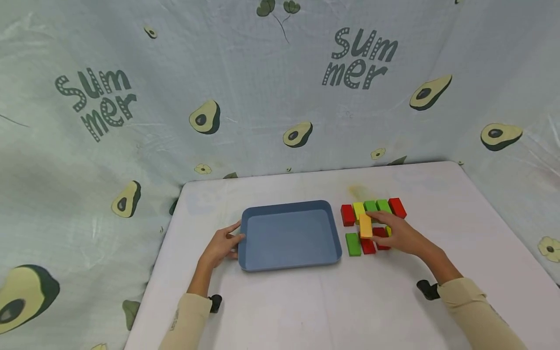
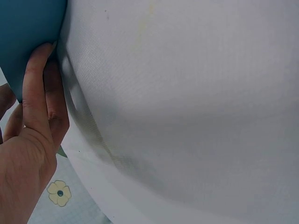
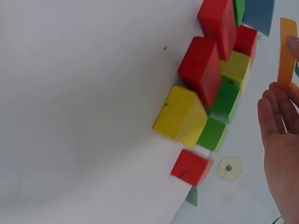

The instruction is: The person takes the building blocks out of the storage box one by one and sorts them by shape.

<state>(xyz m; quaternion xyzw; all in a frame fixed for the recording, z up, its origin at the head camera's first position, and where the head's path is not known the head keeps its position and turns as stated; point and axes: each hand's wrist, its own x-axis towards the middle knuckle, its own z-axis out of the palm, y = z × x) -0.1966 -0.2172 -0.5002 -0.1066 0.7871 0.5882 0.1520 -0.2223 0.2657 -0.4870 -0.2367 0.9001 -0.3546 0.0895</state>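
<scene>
A shallow blue-grey tray (image 1: 289, 238) lies on the table, and my left hand (image 1: 219, 247) holds its left edge. In the left wrist view the left fingers (image 2: 36, 93) lie against the tray's outer side (image 2: 28, 37), with the thumb partly hidden. My right hand (image 1: 395, 232) pinches an orange block (image 1: 365, 226) between thumb and fingertips, raised over the other blocks. The right wrist view shows the orange block (image 3: 286, 56) on end at the fingertips. Beneath are red, yellow and green blocks in two rows, among them a green block (image 1: 353, 244) and a yellow block (image 3: 180, 116).
The white-covered table (image 1: 280, 311) has its back edge against a hanging cloth (image 1: 245, 87) printed with avocados. A red block (image 1: 347, 215) stands just right of the tray, and another red block (image 1: 397, 207) is at the far right of the back row.
</scene>
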